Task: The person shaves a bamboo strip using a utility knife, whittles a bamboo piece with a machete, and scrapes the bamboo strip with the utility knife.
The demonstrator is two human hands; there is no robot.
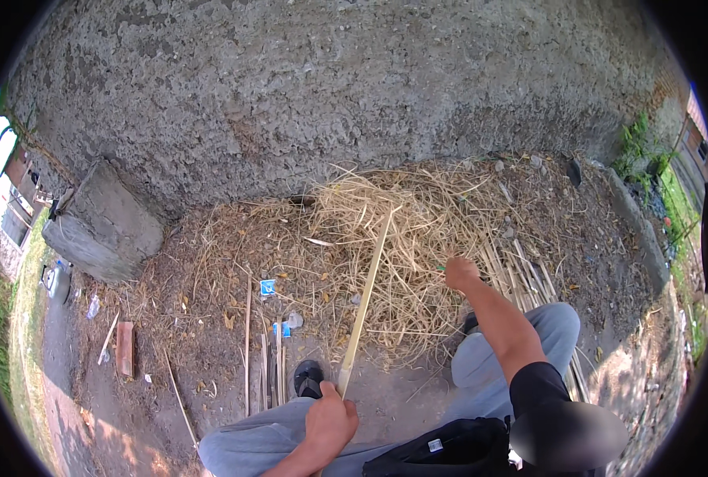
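My left hand [330, 421] is closed around the lower end of a long, flat, pale strip [368, 294] that looks like split bamboo. The strip slants up and away from me, its far end over a heap of thin straw-coloured shavings [410, 262]. Out to the right of the strip, my right hand [461, 273] is a closed fist above the heap. A small green bit shows at its left side; the rest of what it grips is hidden. Hand and strip are apart.
More pale strips [521, 274] lie by my right knee, and several others [281, 370] by my left shoe [308, 378]. A rough grey wall [354, 87] rises behind the heap. At left are a concrete block [108, 226], a reddish brick [125, 348] and blue wrappers [267, 288].
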